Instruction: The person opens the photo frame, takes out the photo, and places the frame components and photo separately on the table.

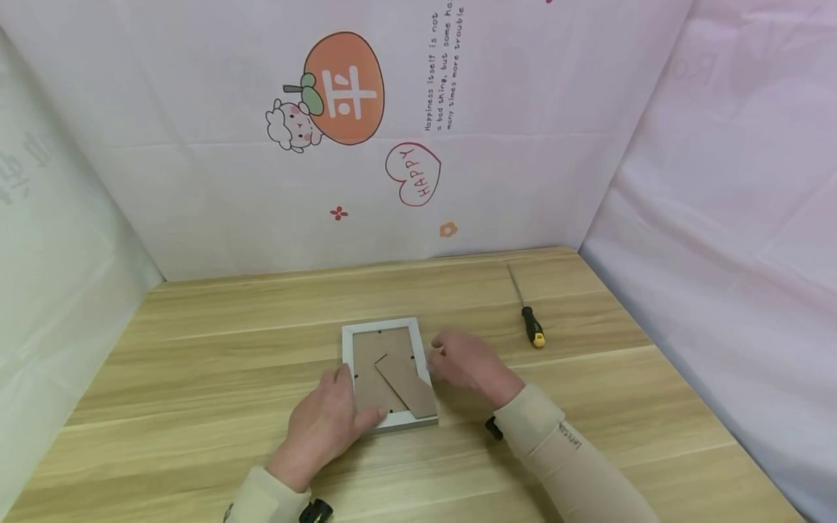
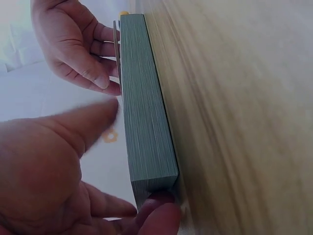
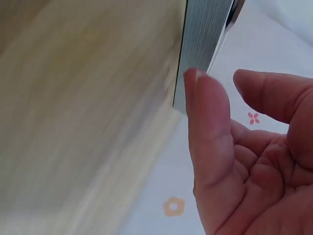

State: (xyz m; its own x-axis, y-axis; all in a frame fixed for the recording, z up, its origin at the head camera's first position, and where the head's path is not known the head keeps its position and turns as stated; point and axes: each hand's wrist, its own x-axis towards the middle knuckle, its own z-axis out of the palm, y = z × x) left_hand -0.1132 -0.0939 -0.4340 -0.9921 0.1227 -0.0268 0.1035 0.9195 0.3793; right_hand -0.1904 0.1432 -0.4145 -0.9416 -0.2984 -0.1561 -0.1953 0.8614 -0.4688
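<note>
A picture frame (image 1: 348, 352) with a pale rim lies face down on the table, its brown backing board (image 1: 373, 388) upward. Small black tabs sit along the inner rim, and a stand flap (image 1: 413, 388) slants across the board to the front right corner. My left hand (image 1: 327, 421) holds the frame's near left corner, fingers along the left side and thumb over the front rim. Beside the right edge is my right hand (image 1: 467, 361), holding nothing. In the right wrist view its fingers (image 3: 210, 127) and thumb stand apart near the frame's grey side (image 3: 203, 39).
A screwdriver (image 1: 530, 323) with a black and yellow handle lies to the right, its shaft toward the back. White printed cloth (image 1: 229, 211) rises behind the wooden table (image 1: 216, 334) and along both sides.
</note>
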